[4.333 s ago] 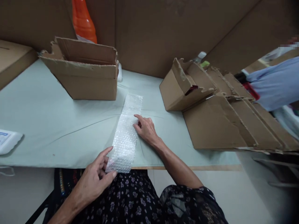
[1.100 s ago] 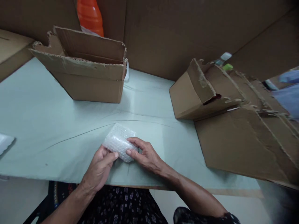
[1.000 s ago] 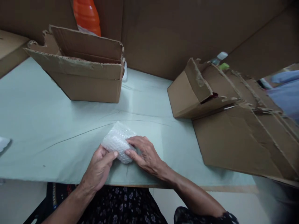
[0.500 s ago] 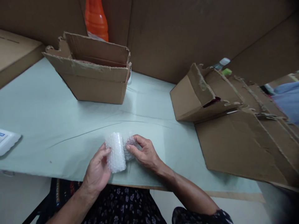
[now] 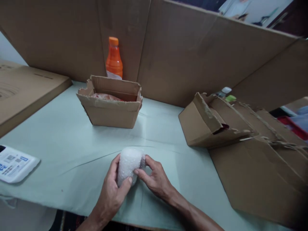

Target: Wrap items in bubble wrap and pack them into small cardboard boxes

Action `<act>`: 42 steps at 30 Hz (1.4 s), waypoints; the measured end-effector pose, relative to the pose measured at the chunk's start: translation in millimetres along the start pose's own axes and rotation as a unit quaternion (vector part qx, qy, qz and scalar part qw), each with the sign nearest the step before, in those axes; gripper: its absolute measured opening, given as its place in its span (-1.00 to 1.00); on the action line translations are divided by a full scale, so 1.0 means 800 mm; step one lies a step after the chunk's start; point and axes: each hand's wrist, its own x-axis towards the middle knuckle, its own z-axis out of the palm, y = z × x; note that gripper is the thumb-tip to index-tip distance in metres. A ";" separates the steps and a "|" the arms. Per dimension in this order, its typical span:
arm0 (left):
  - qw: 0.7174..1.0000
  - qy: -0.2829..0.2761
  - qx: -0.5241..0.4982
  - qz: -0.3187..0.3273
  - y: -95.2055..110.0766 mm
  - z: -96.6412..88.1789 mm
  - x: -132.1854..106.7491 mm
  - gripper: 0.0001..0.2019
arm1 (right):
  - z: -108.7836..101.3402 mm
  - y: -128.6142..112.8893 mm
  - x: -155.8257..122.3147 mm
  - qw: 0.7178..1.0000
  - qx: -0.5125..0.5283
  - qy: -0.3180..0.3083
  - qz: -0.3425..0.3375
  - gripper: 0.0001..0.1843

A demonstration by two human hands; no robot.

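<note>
At left, our left hand cups the bubble-wrap roll over the table, the roll's long axis appearing to run away from us, while our right hand, opposite, pinches its right edge.

Illegible blue print on white pack

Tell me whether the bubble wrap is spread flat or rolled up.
Rolled up: the bubble wrap forms a compact, rounded bundle between the left hand and right hand.
</note>
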 end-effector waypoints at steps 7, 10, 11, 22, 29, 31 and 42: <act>0.994 -0.026 0.091 0.059 0.007 -0.004 0.031 -0.51 | 0.004 0.008 0.024 1.000 -0.024 0.009 -0.015 -0.74; 0.959 -0.003 0.192 0.208 0.033 -0.025 0.049 -0.46 | -0.007 0.005 0.042 0.998 -0.010 0.029 -0.046 -0.81; 0.936 0.024 0.231 0.263 0.049 -0.036 0.059 -0.42 | -0.014 0.003 0.049 0.998 -0.010 0.038 -0.055 -0.82; 0.732 0.201 0.436 0.483 0.140 -0.101 0.194 -0.41 | -0.133 -0.094 0.179 0.936 -0.099 0.255 -0.222 -0.64; 0.704 0.226 0.414 0.530 0.095 -0.105 0.184 -0.71 | -0.123 -0.135 0.275 0.909 -0.278 0.172 -0.259 -0.80; 0.712 0.226 0.403 0.529 0.094 -0.105 0.185 -0.71 | -0.107 -0.143 0.287 0.891 -0.380 0.085 -0.235 -0.84; 0.728 0.245 0.376 0.518 0.097 -0.100 0.187 -0.67 | -0.020 -0.150 0.362 0.741 -0.596 -0.286 -0.117 -0.69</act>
